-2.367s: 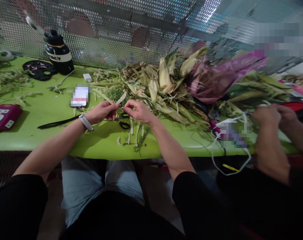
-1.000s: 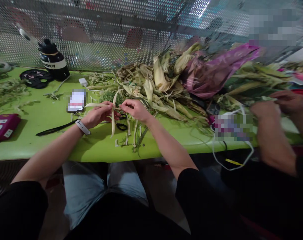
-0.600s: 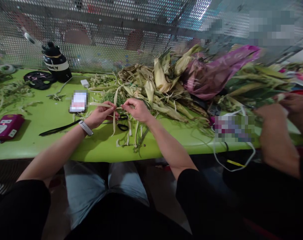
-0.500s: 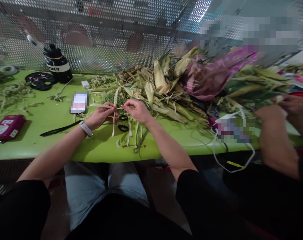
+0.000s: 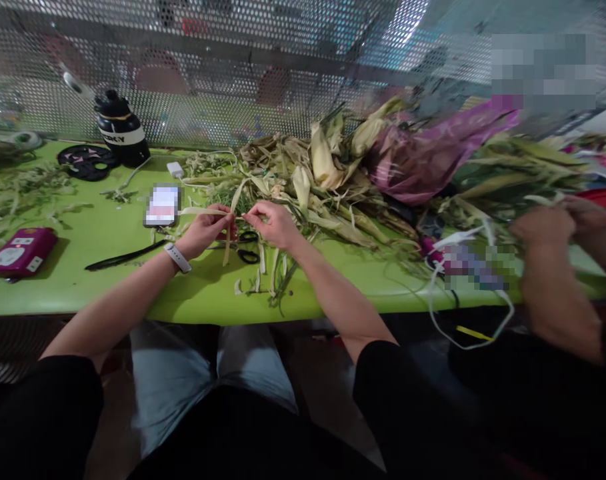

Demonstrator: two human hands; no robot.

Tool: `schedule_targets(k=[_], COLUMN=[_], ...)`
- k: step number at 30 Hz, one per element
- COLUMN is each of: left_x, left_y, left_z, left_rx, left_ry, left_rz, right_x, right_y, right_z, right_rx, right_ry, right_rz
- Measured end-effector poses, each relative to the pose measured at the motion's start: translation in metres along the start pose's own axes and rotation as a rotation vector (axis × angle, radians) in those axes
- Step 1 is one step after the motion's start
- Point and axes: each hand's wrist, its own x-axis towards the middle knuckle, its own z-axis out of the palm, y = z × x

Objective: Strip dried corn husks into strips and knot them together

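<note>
At the far left of the green tabletop (image 5: 107, 293), a maroon box (image 5: 21, 252) sits in front of scattered greens (image 5: 27, 180). Next come a black bottle (image 5: 123, 139), upright near the mesh, a lit phone (image 5: 163, 205) and, nearer the edge, a black strap (image 5: 127, 256).

The left hand (image 5: 207, 230) pinches pale strips (image 5: 238, 195) where they cross, one lying sideways, one running up and down. Just beside it, the right hand (image 5: 273, 223) has thumb and finger closed on a short end of them. Scissors (image 5: 249, 257) lie beneath, between the hands.

Rightward, husks (image 5: 325, 163) are heaped against a purple bag (image 5: 417, 167); beyond a white cable (image 5: 433, 313) are a co-worker's hands (image 5: 545, 227).
</note>
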Motion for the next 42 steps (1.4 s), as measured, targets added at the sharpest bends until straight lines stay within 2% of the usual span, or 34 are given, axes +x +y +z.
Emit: schedule_targets(k=[5,9,16,23,27,30,32,36,39,42], left_x=[0.002,0.002,0.0,0.0,0.002,0.002,0.002,0.001,0.002,0.004], left_y=[-0.006,-0.008,-0.006,-0.008,-0.009,-0.009,-0.01,-0.008,-0.008,-0.009], left_z=[-0.003,-0.001,0.002,0.0,0.003,0.005,0.004,0.0,-0.003,-0.003], left_rx=[-0.013,0.004,-0.036,-0.145,-0.146,-0.193,-0.22,-0.279,-0.292,-0.282], left_ry=[-0.113,-0.127,-0.017,-0.051,-0.022,0.027,0.05,0.069,0.039,0.059], left_rz=[0.001,-0.018,0.004,-0.128,-0.074,-0.042,-0.063,-0.076,-0.018,0.013], right_x=[0.002,0.004,0.0,0.001,-0.002,-0.002,0.0,0.004,0.002,0.0], right_y=[0.007,0.011,0.002,0.003,-0.001,0.002,0.007,0.018,0.018,0.016], right_z=[0.005,0.016,0.019,0.021,0.024,0.025,0.025,0.019,0.012,0.007], right_rx=[0.285,0.464,0.392,0.367,0.378,0.36,0.409,0.465,0.323,0.193], right_ry=[-0.04,0.033,0.185,0.188,0.238,0.306,0.29,0.171,0.092,0.125], right_rz=[0.242,0.25,0.1,0.176,0.118,0.148,0.198,0.268,0.228,0.184])
